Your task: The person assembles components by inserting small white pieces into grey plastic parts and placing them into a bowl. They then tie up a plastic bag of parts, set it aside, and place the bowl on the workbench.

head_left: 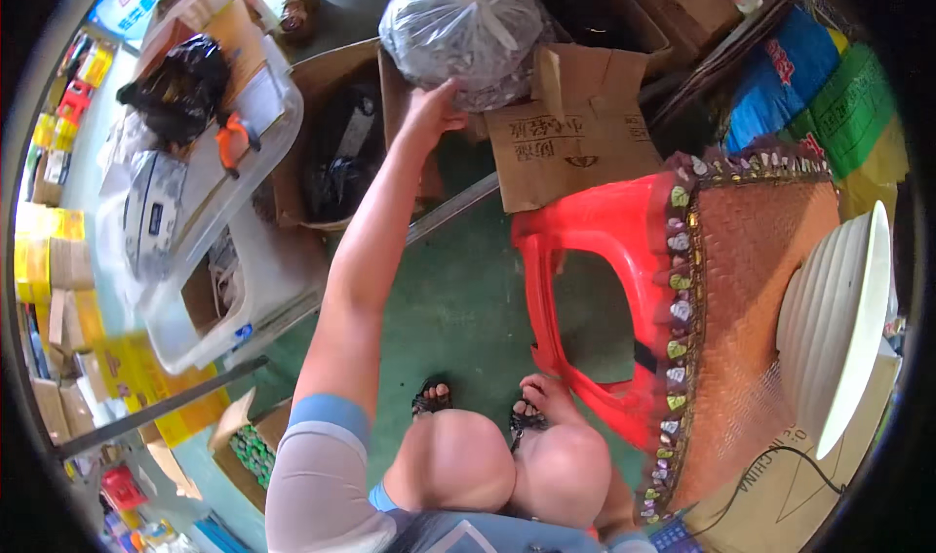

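Reaching forward, my left hand (432, 110) is stretched out with fingers spread apart, fingertips touching the lower edge of a knotted grey plastic bag (463, 28), which sits on top of an open brown cardboard box (570, 134); nothing is clamped. My right hand (552, 394) hangs low by my knees, resting just beside the leg of a red plastic stool (585, 260); whether its fingers are curled together I cannot tell. Items nearby: a woven orange mat with a beaded fringe (751, 280) lying over the stool, a white ribbed fan (834, 329) to its right, a clear plastic bin (244, 163) to the left, green floor (458, 299) beneath my sandals.
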